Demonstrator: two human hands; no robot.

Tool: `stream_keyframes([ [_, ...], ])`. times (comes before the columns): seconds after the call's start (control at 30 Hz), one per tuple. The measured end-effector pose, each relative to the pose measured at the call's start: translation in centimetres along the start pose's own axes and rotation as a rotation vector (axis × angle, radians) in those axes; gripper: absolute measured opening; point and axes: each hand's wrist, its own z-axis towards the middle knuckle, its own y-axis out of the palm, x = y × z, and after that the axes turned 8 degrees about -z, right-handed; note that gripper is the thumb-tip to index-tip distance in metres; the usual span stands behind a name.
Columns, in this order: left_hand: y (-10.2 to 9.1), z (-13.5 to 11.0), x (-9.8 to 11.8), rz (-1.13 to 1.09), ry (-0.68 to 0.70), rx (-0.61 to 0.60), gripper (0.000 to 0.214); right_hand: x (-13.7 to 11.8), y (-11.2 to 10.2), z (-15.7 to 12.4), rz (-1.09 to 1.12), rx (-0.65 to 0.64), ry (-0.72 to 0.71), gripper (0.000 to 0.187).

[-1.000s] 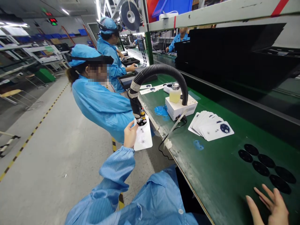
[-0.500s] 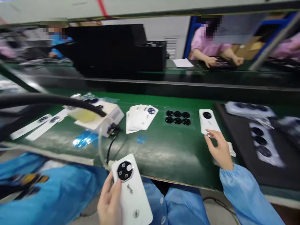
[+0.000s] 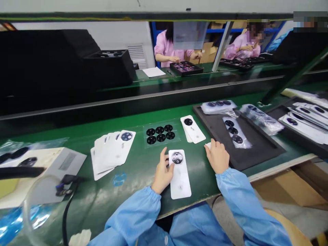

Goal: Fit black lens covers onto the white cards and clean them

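My left hand (image 3: 164,173) grips the left edge of a white phone back cover (image 3: 180,182), its thumb beside the round black camera ring. The cover lies over the front part of the green bench. To the right, my right hand (image 3: 217,156) has its fingers closed over a small crumpled white wipe (image 3: 208,145), mostly hidden beneath them. Just beyond it are two overlapping white phone back covers (image 3: 196,131). A clear sheet with several round black camera lens covers (image 3: 160,133) lies ahead of my left hand. Left of that is a fanned stack of white phone back covers (image 3: 112,150).
A dark foam tray (image 3: 256,150) at right holds bagged lens covers (image 3: 233,130). More phone covers (image 3: 304,123) lie in another tray at far right. A white box (image 3: 64,171) with a black hose and cable stands at left. Co-workers in pink sit across the bench.
The view has turned right. My left hand has brought the phone back cover from over my lap to the bench. My right hand has left the other cover and moved onto the white wipe.
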Motion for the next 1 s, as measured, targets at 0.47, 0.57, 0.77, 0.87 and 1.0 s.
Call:
stream_keyframes([
  [0.47,-0.9,0.0,8.3,0.095,0.431,-0.018,0.031,-8.7,-6.7,2.1,1.091,-0.478,-0.051,0.024],
  [0.57,-0.7,-0.3,10.8,0.029,0.526,-0.025,0.031,-10.8,-7.6,1.6,1.216,-0.596,-0.055,0.017],
  [0.77,-1.5,0.3,10.8,0.118,0.647,-0.11,0.029,-12.2,-8.0,1.1,1.311,-0.72,-0.059,0.015],
  [0.87,-3.0,1.6,8.9,0.248,0.643,-0.237,0.034,-12.1,-7.3,1.7,1.279,-0.661,-0.084,0.016],
  [1.0,-4.8,3.2,4.6,0.446,0.57,-0.398,0.069,-10.9,-3.9,2.9,1.137,-0.507,-0.111,0.022],
])
